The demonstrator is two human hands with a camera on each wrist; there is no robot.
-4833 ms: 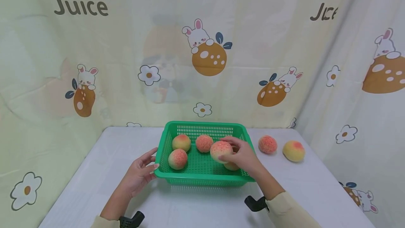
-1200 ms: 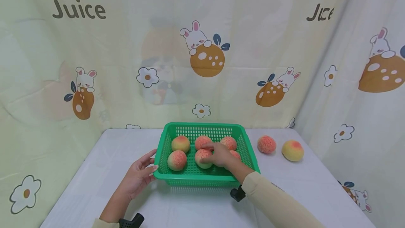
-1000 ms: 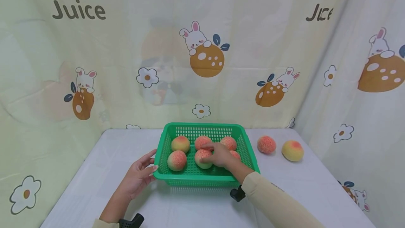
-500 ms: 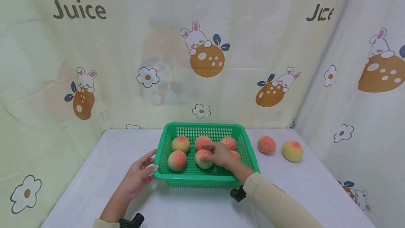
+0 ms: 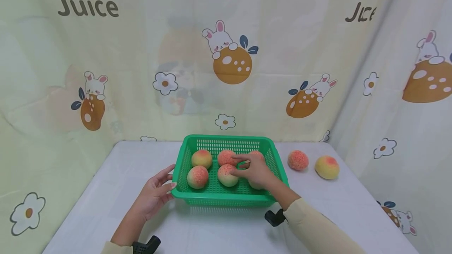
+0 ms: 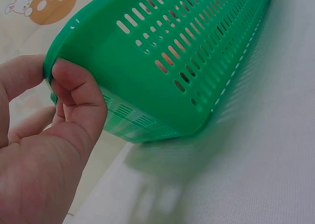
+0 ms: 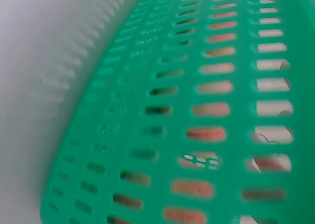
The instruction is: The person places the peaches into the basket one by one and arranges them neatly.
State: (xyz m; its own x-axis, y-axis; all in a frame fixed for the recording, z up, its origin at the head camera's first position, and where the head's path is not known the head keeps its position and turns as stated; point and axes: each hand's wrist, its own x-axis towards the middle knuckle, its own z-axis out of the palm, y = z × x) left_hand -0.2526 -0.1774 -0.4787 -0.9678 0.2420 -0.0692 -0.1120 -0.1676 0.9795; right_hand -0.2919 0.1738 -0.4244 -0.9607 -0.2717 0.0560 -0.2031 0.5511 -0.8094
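A green plastic basket [image 5: 229, 198] with slotted walls stands on the white table, holding several peaches in two rows. My left hand [image 5: 154, 194] pinches the basket's left rim between thumb and fingers; the left wrist view shows this grip at the basket's corner [image 6: 98, 47]. Over the basket's right half hovers my right hand [image 5: 257, 171], fingers spread and holding nothing. Just left of its thumb lies the front middle peach [image 5: 227, 176]. This hand partly covers the peaches on the right. In the right wrist view only the basket wall [image 7: 172, 101] appears, not the hand.
Right of the basket, a red-pink peach [image 5: 298, 160] and a yellow peach [image 5: 327, 167] lie on the white tabletop [image 5: 219, 230]. A printed curtain [image 5: 141, 50] hangs behind the table and along its sides.
My right hand set a peach down at the right, then another at the front middle. It has now let go of that one and drawn up and right. The left hand stays on the rim.
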